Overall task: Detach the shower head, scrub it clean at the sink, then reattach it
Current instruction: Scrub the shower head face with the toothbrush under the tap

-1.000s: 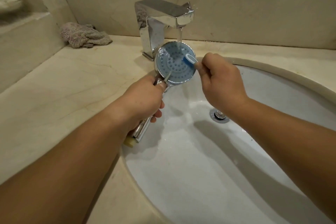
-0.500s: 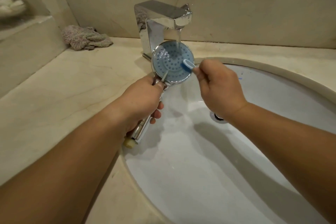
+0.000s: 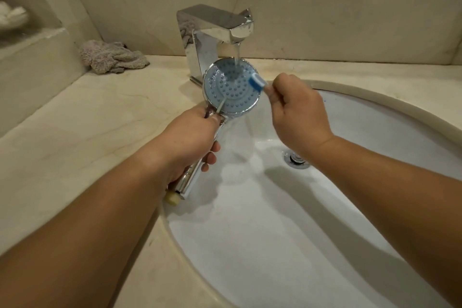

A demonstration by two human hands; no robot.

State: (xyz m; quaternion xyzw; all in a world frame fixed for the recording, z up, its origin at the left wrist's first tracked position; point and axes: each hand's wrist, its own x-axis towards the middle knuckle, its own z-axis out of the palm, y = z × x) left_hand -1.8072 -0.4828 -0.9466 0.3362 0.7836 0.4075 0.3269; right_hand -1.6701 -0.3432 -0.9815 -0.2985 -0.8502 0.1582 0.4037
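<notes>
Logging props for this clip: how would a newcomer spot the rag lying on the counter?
Start at the chrome faucet behind the white sink, then look left along the beige counter to the corner by the wall. The crumpled cloth lies there, away from both hands. It is the only soft, fuzzy, pinkish-grey thing on the counter.

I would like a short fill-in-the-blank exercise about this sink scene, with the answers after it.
1. The left hand grips the chrome handle of the ____.
2. The right hand holds a blue ____ at the face's right edge.
3. Water from the faucet falls on the blue face, above the white ____.
4. A crumpled ____ lies on the counter, left of the faucet.

Answers: shower head; toothbrush; sink; cloth
</notes>
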